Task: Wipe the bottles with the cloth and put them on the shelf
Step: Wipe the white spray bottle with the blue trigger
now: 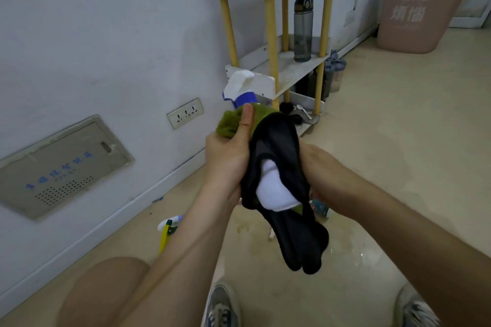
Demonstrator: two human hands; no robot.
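White plastic spray bottle [273, 190], white trigger head, blue collar. Held in mid-air above the floor [385, 141], in front of the shelf, nozzle end pointing up and away. Black-and-green cloth [281, 146] wrapped round most of it; only the head and a patch of white body show. Loose black end hangs down.

Left hand [231, 159]: fingers clenched round the white plastic spray bottle's upper part through the cloth, thumb [245, 119] flat along the green section just under the collar.
Right hand [318, 167]: against the black fabric on the far side, fingers hidden by it, can't tell the grip.

White shelf with yellow posts [297, 74]: one grey translucent water bottle [303, 29] upright on the middle tier. Dark containers on the bottom tier, too dim to identify. Pink bin [414, 8] stands further back on the right, contents not visible.
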